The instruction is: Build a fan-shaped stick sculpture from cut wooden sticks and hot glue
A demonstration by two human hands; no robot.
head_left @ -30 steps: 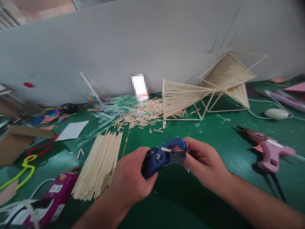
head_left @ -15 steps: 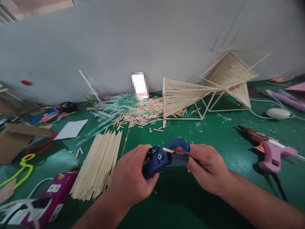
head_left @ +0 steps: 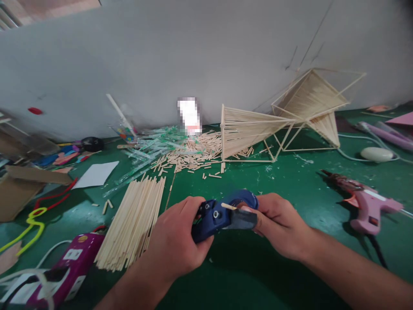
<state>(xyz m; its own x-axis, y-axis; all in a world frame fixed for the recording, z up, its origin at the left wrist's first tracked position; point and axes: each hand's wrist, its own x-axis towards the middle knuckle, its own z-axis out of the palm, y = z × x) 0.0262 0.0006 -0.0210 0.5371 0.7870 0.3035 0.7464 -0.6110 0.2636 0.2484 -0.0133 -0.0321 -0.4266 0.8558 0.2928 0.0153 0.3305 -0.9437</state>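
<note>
My left hand (head_left: 176,241) is wrapped round the handles of a blue cutter (head_left: 219,215), held just above the green table (head_left: 258,275). My right hand (head_left: 279,224) pinches a short wooden stick (head_left: 228,206) and keeps it in the cutter's jaw. The stick's free end pokes out to the left over the blue body. To the left of my hands lies a bundle of long wooden sticks (head_left: 134,221).
A pile of short cut sticks (head_left: 190,157) and clear wrappers (head_left: 145,150) lies by the wall. Two stick frames (head_left: 248,131) lean there. A pink glue gun (head_left: 364,202) rests at right, a purple device (head_left: 69,269) at left, with paper (head_left: 96,174) and pipe cleaners (head_left: 35,215).
Both hands and the cutter have sunk slightly toward me; the grip on the cutter and the stick is the same.
</note>
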